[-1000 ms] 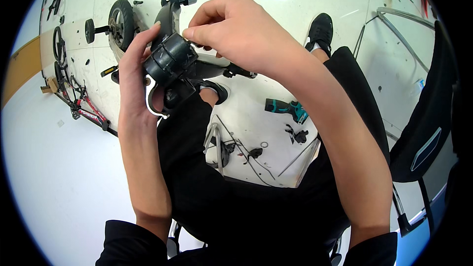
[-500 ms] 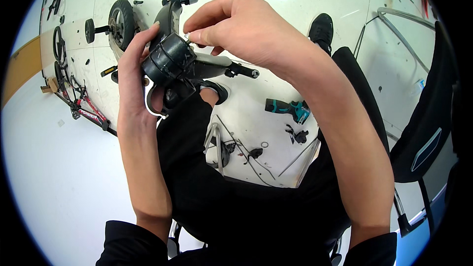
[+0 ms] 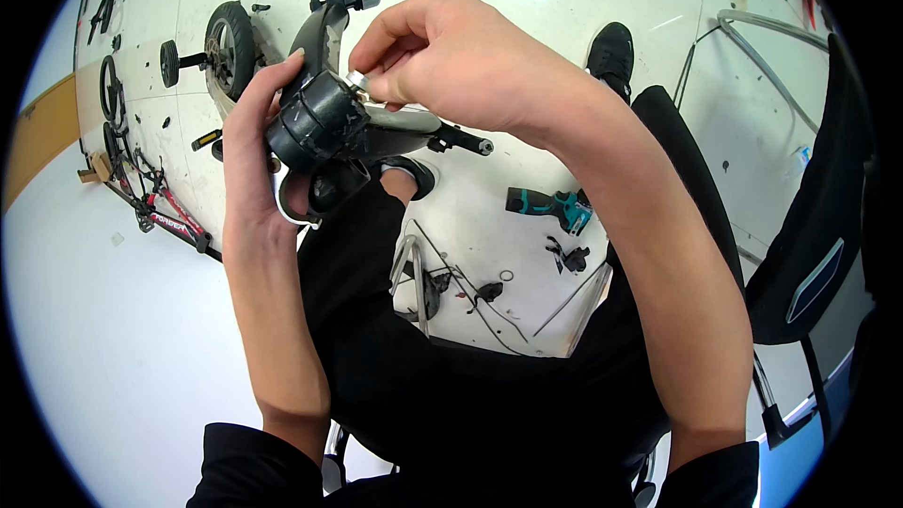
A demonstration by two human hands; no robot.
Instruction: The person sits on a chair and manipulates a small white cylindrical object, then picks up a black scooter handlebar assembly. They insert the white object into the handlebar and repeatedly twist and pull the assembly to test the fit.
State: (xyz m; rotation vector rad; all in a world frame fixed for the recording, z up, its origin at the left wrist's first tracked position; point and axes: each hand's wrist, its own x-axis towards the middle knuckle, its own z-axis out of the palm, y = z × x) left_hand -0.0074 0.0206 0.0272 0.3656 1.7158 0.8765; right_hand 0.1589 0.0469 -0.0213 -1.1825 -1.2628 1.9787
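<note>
Hands half-curled: left (image 3: 252, 136) around black cylindrical part (image 3: 315, 124), right (image 3: 450, 66) in pinch on small silvery piece (image 3: 358, 81).

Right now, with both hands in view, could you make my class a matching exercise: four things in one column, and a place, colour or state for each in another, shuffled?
Things:
1. Left hand
2. Cordless drill
3. Right hand
4. Bicycle frame

Descriptions:
A. fingertips at a small silvery piece
B. red and black, toward the picture's left side
C. holding a black cylinder
D. teal and black, seen between the person's legs

Right pairs: 1-C, 2-D, 3-A, 4-B.
</note>
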